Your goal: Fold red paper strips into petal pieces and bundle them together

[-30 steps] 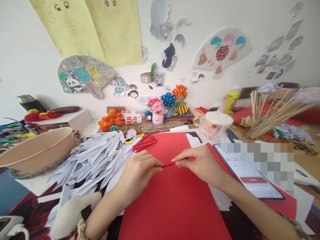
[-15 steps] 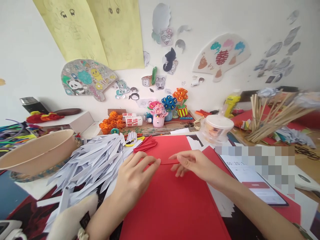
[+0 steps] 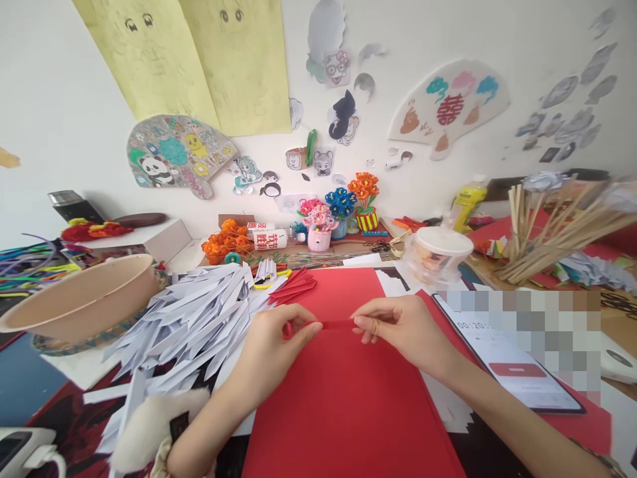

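Note:
Between my two hands stretches a narrow red paper strip (image 3: 337, 324), held level above a large stack of red paper (image 3: 353, 405). My left hand (image 3: 276, 342) pinches its left end between thumb and fingers. At the other end, the thumb and forefinger of my right hand (image 3: 408, 328) are closed on it. Red on red makes the strip's edges and folds hard to see. Just beyond my left hand lie several folded red paper pieces (image 3: 293, 287), fanned together. A big heap of folded white paper pieces (image 3: 194, 325) spreads to the left.
A tan bowl (image 3: 79, 292) stands at the left, with a white plush item (image 3: 154, 425) by my left wrist. On the right lie a phone (image 3: 517, 372) and a lidded plastic tub (image 3: 440, 252). Small pots of craft flowers (image 3: 318, 226) line the back by the wall.
The fingers of both hands have closed from a looser pose onto the ends of the red paper strip. The whole view has shifted slightly.

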Motion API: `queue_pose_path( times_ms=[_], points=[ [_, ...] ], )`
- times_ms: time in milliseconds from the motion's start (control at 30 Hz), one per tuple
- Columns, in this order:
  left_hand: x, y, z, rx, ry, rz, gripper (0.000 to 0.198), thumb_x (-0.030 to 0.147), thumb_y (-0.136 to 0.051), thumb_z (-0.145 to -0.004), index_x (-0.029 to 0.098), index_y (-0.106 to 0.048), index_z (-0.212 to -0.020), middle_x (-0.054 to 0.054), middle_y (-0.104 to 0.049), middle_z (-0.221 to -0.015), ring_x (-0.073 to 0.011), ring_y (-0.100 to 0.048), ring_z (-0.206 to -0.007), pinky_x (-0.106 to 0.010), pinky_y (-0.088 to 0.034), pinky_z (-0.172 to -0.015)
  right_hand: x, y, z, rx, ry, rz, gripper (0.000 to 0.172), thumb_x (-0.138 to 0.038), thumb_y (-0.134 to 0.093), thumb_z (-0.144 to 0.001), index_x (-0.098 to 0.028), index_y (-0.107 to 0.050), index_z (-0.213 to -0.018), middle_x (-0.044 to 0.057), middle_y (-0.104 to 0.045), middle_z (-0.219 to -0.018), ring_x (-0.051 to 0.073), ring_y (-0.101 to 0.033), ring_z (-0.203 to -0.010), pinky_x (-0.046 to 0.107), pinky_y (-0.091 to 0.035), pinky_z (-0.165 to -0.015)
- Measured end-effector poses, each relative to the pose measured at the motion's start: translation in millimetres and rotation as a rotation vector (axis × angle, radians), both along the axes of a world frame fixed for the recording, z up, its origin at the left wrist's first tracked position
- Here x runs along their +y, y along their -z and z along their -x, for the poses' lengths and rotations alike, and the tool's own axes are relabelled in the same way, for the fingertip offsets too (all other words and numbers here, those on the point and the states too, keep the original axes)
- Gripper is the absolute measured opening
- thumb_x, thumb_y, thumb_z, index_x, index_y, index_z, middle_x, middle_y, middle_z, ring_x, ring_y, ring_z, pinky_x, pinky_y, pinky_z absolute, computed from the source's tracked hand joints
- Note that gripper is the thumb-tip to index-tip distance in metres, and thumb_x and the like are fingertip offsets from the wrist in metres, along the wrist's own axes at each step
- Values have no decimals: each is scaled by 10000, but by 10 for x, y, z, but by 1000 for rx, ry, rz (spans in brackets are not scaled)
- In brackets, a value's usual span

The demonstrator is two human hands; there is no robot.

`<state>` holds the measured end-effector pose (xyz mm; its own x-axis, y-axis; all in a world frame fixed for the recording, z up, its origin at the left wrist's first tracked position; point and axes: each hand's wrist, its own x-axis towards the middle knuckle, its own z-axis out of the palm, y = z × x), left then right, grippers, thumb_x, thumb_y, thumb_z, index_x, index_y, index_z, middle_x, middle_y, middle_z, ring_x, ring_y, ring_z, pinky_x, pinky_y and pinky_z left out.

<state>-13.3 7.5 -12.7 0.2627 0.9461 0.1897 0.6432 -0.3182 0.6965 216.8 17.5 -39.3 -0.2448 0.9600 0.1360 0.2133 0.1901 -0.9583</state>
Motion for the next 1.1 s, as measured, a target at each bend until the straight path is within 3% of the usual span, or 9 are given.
queue_pose_path(
  times_ms=[300, 500, 667, 933, 1100],
  points=[
    [-4, -39, 3, -94, -9, 127, 322, 459, -595, -833, 178, -645, -685, 10, -634, -614, -139, -525, -595, -262, -369, -592, 8, -10, -6, 36, -61, 44, 212, -379, -701, -796, -170, -733, -806, 65, -738, -669, 185, -713, -592, 291, -583, -594],
    [40, 9, 40, -122, 5, 171, 510, 549, -393, -929, 173, -638, -685, -20, -641, -659, -152, -532, -606, -275, -364, -591, 21, 7, -13, 71, -49, 71, 267, -427, -715, -794, -161, -723, -820, 65, -735, -648, 201, -731, -631, 291, -587, -599],
    [29, -34, 28, -139, 26, 183, 374, 522, -551, -860, 174, -664, -786, -13, -657, -693, -163, -567, -671, -270, -395, -637, 18, -12, -16, 95, -57, 84, 307, -462, -735, -778, -159, -725, -829, 66, -736, -649, 202, -731, -634, 299, -588, -614],
    [2, -23, 34, -181, 29, 139, 352, 490, -541, -880, 181, -591, -719, 37, -499, -609, -120, -430, -588, -246, -342, -573, 29, -46, -18, 112, -169, 220, 389, -498, -749, -766, -137, -717, -909, 83, -754, -727, 179, -713, -610, 304, -583, -615],
    [-16, -29, 10, -207, 19, 142, 354, 489, -560, -861, 181, -576, -689, 38, -494, -602, -118, -426, -584, -243, -344, -565, 25, -43, -14, 122, -229, 259, 347, -493, -750, -768, -150, -704, -795, 72, -749, -718, 170, -708, -610, 290, -574, -595]
  ],
)
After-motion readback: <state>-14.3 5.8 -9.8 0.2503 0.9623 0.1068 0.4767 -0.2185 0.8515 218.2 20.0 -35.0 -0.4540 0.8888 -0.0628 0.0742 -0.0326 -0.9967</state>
